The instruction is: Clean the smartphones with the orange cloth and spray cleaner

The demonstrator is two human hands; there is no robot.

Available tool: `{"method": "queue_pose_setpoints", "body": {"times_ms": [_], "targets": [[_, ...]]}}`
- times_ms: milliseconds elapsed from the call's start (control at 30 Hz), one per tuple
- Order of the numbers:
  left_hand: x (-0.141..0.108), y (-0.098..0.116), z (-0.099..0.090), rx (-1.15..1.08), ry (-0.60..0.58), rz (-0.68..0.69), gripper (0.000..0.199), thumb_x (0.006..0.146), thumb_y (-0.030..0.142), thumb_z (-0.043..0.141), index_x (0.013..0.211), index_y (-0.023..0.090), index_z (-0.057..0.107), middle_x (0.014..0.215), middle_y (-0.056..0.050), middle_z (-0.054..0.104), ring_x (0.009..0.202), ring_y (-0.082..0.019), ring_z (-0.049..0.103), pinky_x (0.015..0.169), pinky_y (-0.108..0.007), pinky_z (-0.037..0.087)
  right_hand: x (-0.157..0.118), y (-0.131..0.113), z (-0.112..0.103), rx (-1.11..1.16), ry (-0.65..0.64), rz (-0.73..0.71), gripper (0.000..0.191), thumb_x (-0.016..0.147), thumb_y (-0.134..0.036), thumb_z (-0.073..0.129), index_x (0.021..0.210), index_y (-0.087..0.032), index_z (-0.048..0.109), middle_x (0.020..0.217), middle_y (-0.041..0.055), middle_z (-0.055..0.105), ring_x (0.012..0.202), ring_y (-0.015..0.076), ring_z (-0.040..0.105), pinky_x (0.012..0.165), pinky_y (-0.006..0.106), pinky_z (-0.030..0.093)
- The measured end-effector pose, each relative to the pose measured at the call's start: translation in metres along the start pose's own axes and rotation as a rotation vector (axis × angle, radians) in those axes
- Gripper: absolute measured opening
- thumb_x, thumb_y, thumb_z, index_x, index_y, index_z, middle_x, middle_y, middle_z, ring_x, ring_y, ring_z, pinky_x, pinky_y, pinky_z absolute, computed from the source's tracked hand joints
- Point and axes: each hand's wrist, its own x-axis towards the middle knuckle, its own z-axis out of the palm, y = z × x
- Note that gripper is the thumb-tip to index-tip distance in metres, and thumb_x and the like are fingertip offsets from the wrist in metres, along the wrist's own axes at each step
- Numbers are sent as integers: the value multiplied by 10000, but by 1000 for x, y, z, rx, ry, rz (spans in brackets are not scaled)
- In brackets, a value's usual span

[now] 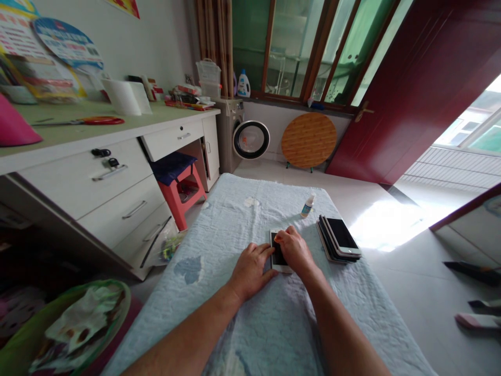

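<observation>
A white-framed phone (278,257) with a dark screen lies flat on the pale blue quilted cloth (227,219). My left hand (251,269) rests at its left side, fingers spread, with fingertips touching the phone's edge. Over the upper part of the screen, my right hand (293,250) is closed in a pinch on a small orange item (278,238), too small to identify. To the right sits a stack of phones (340,239), the top one white with a black screen. A small spray bottle (307,206) stands upright beyond the phones.
White drawers (109,177) and a green-topped desk (156,116) stand at the left, with a red stool (182,193) beside them. A lined waste bin (127,308) is at lower left. The washing machine (229,125) has its round door open. A round wooden board (309,140) leans by the wall.
</observation>
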Motion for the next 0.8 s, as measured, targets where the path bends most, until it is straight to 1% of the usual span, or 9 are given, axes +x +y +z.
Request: {"method": "queue_pose_setpoints", "body": {"times_ms": [133,300,367,467,600,700,800], "targets": [[-1,1,-1,0,-4,-7,528,809,447,647,1279,234,538,1286,-49,576,1107,-263,500,981,-403,387,-1,6,-11,90,-83,-48,213,823,-102,494,821,-191,688,857,29,555,710,106,538,680,205,380],[-1,0,1,16,-7,-16,544,809,456,648,1282,211,537,1329,-67,551,1133,-266,489,997,-402,377,-2,16,-24,181,-256,-130,225,712,-55,528,763,-189,701,820,12,575,686,99,545,692,204,396],[-1,-1,1,15,-8,-17,543,814,464,641,1283,212,536,1323,-69,555,1130,-264,492,992,-402,380,-1,19,-26,187,-268,-141,223,707,-60,529,762,-189,702,817,9,578,677,98,542,688,204,396],[0,-1,1,12,-7,-13,538,822,460,631,1292,218,529,1322,-68,554,1135,-265,492,992,-404,378,0,20,-23,156,-205,-122,205,742,-82,523,759,-189,698,807,10,570,685,103,539,672,204,384],[1,-2,2,23,-15,-8,531,826,458,621,1295,225,535,1322,-68,550,1138,-273,492,998,-412,373,3,23,-14,96,-73,-83,210,794,-97,503,785,-190,691,814,15,549,725,110,541,685,203,374],[1,-2,3,27,-14,-9,541,821,443,629,1302,215,533,1304,-66,560,1126,-269,493,997,-406,375,6,24,-7,90,40,-56,214,833,-123,481,807,-196,681,840,19,542,733,113,537,702,203,384],[1,-2,4,21,-9,-15,534,817,424,636,1303,231,530,1298,-62,561,1124,-263,493,995,-405,376,8,24,-1,95,127,-37,217,850,-141,471,821,-204,678,864,29,551,763,128,535,722,206,398]]}}
